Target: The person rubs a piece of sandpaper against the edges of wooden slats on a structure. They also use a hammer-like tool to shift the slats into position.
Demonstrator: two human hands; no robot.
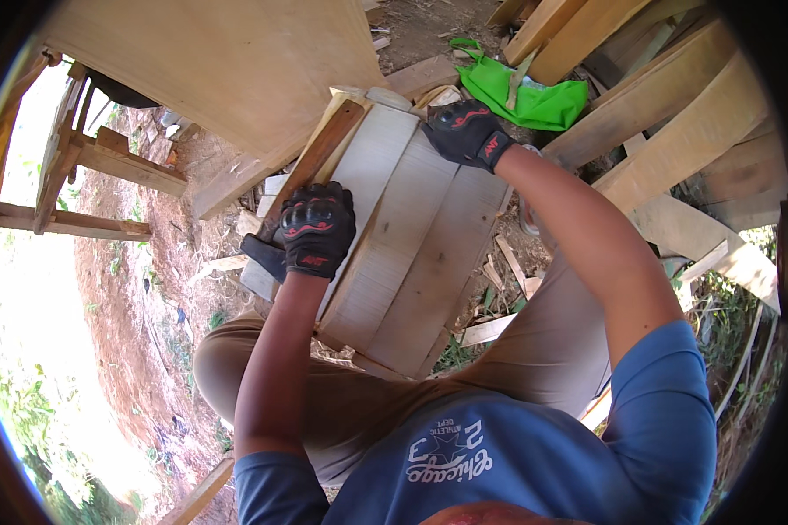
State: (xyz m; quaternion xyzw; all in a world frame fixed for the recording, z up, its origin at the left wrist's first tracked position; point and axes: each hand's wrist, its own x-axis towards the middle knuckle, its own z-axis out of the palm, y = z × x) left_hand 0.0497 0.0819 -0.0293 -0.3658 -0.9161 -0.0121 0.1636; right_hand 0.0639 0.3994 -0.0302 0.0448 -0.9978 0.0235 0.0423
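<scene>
A stack of pale planks [411, 236] lies between my knees. Along its left side slants a narrow brown wooden strip [328, 144], whose lower part runs beneath my left hand [315, 226]. That hand wears a black glove with red marks, and its fingers are curled over the strip. A flat black piece [264, 255] juts out beside the glove; I cannot tell what it is. My right hand [466, 133], in a matching glove, bends round the far right end of the planks, near a short light wood piece [444, 96]. Its fingertips are hidden.
A large plywood sheet [210, 66] spans the far left. Beyond my right hand lies a bright green bag [525, 92], with long boards [665, 96] piled to its right. A wooden frame [118, 166] stands at left. Wood scraps [508, 262] litter the earth ground.
</scene>
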